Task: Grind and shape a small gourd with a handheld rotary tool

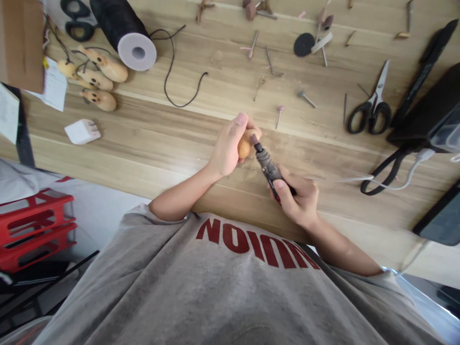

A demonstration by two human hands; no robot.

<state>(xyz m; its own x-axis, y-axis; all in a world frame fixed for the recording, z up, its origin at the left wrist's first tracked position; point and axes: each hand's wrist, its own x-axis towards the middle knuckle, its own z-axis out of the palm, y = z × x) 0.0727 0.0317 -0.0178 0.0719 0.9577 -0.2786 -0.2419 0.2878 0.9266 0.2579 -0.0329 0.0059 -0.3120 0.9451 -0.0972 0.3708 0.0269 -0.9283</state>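
Observation:
My left hand [226,146] grips a small rounded wooden piece [244,146] just above the wooden table [151,139]. My right hand [300,199] holds a dark pen-shaped rotary tool [268,165] near its rear end, with the tool's tip touching the top of the wooden piece. A thin white cable [354,179] trails from the right hand toward the right. My grey shirt fills the lower part of the view.
Several carved wooden figures [98,79] lie at far left beside a spool of black cord [124,31] and a white plug [82,131]. Several grinding bits [279,115] are scattered at the back. Scissors [372,105] and dark cases [427,115] lie right. A red rack [34,227] stands left of the table.

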